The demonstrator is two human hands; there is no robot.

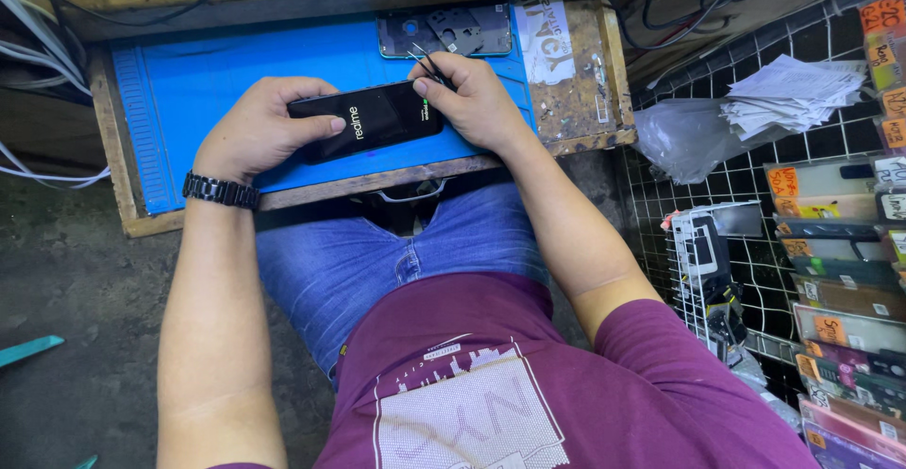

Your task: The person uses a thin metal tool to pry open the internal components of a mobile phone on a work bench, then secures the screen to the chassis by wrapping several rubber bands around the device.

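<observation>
- While left hand (260, 129) clamps glossy black phone (370, 120), right hand (477, 103) pinches thin metal tweezers (427, 61) at its edge
- Ribbed blue mat (189, 82) beneath, worn wooden bench (585, 101)

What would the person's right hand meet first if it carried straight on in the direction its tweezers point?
The right hand aims its tweezers up and away, toward the opened phone body lying on the blue mat. That would likely come first, though depth is hard to judge.

Phone repair stall — blue work mat (203, 77), opened handset (445, 31), racked phone cases (835, 271) on wire grid.
</observation>
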